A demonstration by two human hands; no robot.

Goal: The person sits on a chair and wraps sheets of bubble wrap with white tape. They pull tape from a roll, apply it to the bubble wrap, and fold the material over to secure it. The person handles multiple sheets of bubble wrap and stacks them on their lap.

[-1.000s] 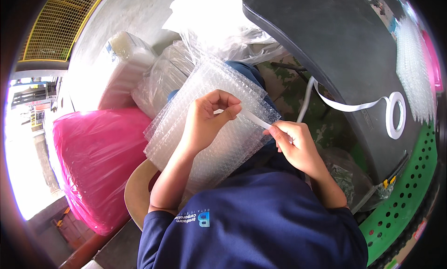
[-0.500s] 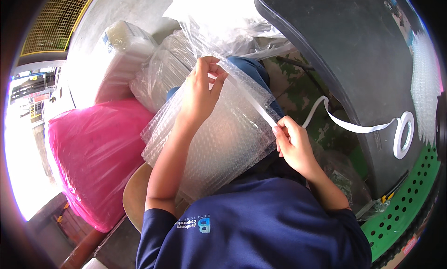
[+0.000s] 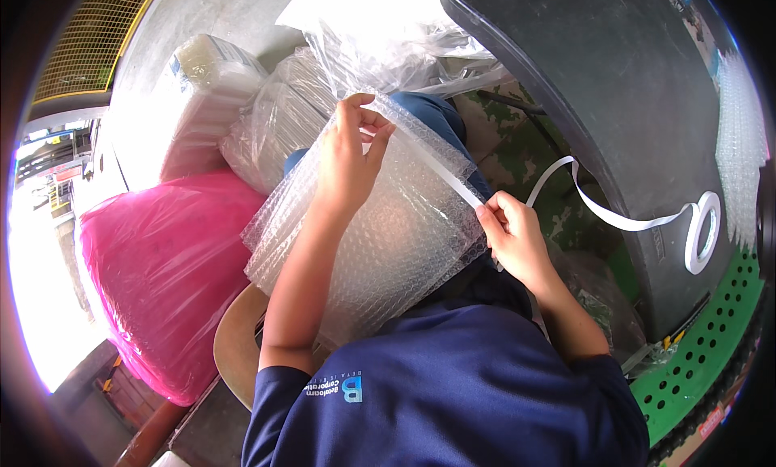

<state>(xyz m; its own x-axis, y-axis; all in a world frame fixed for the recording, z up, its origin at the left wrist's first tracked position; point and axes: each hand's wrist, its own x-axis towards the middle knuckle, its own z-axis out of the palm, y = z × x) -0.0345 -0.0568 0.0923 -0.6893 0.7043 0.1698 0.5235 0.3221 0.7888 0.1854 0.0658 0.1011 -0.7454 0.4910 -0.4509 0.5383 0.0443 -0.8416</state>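
Clear bubble wrap sheets [image 3: 364,249] lie across my lap in a flat stack. Along their upper right edge runs a strip of white adhesive tape [image 3: 449,174]. My left hand [image 3: 353,156] is closed with bent fingers at the tape's upper end, over the bubble wrap's edge; its fingertips partly hide what they grip. At the wrap's right corner, my right hand [image 3: 515,234] pinches the tape between thumb and fingers. From there the tape loops up and across to its roll [image 3: 703,234], which stands on edge on the dark table.
The dark table [image 3: 590,63] curves along my right, with more bubble wrap [image 3: 737,152] at its far side. A pink plastic-wrapped bundle [image 3: 170,265] and clear-wrapped packs [image 3: 214,103] are at my left. A green perforated panel [image 3: 699,350] lies low at the right.
My right hand has moved slightly up and right, still pinching the tape along the wrap's edge. The left hand stays almost in place; the loose tape loop has shifted a little.
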